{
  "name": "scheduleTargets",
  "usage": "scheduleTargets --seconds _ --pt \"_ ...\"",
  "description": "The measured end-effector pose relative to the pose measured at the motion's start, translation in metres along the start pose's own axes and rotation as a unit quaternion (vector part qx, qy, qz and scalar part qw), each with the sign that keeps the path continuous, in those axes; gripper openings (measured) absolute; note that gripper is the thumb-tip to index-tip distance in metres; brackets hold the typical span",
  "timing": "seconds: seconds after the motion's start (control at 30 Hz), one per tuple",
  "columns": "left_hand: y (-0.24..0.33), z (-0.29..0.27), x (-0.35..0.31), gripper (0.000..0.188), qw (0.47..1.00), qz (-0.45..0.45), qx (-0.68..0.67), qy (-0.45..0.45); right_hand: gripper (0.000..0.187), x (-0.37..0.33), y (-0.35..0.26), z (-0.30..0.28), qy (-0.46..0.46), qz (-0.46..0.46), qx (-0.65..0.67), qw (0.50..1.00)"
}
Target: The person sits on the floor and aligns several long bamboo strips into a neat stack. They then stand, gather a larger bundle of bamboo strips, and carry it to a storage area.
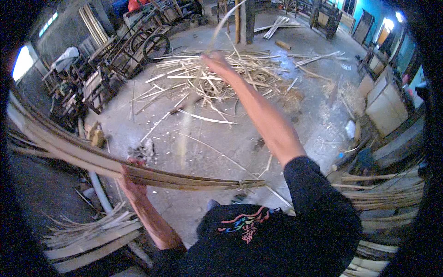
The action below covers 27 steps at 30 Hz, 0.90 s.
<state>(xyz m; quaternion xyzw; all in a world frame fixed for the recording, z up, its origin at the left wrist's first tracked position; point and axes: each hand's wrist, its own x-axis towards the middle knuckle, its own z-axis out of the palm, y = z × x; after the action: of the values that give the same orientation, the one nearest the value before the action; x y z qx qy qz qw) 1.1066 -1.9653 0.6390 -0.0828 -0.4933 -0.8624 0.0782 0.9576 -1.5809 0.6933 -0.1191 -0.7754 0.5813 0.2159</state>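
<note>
My left hand (134,181) is closed around a bundle of long, flat bamboo strips (194,181). The bundle slants from the upper left across my front, and its strips come together near a tie at the right end. My right arm reaches far forward over the floor. Smeared by motion, my right hand (217,63) appears closed on a thin pale bamboo strip (224,23), which rises above it and seems to trail below as a blur. Its fingers do not show sharply. Past that hand lies a loose heap of bamboo strips (251,69).
Wooden frames (97,87) and a wheel (156,46) crowd the left side. A post (247,23) stands behind the heap. More strips are stacked at the lower left (92,242) and lower right (387,198). Boxy panels (386,101) lean on the right.
</note>
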Motion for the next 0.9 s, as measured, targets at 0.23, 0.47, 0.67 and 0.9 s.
scheduleTargets --seconds 0.23,0.47,0.67,0.9 --pt "0.026 -0.052 -0.023 0.035 0.999 0.032 -0.002 0.035 0.028 -0.085 -0.017 0.140 -0.409 -0.143 0.158 0.887" --pt "0.031 0.018 0.016 0.042 0.997 0.023 0.016 -0.079 0.091 -0.272 0.029 0.104 -0.298 -0.247 0.008 0.922" --pt "0.008 0.154 0.023 0.060 0.970 -0.027 -0.076 -0.230 0.081 -0.247 0.014 0.032 -0.037 -0.164 -0.108 0.980" --pt "0.012 0.312 0.025 0.033 0.748 0.498 0.279 -0.339 0.073 -0.252 -0.011 -0.113 0.056 -0.189 -0.154 0.968"
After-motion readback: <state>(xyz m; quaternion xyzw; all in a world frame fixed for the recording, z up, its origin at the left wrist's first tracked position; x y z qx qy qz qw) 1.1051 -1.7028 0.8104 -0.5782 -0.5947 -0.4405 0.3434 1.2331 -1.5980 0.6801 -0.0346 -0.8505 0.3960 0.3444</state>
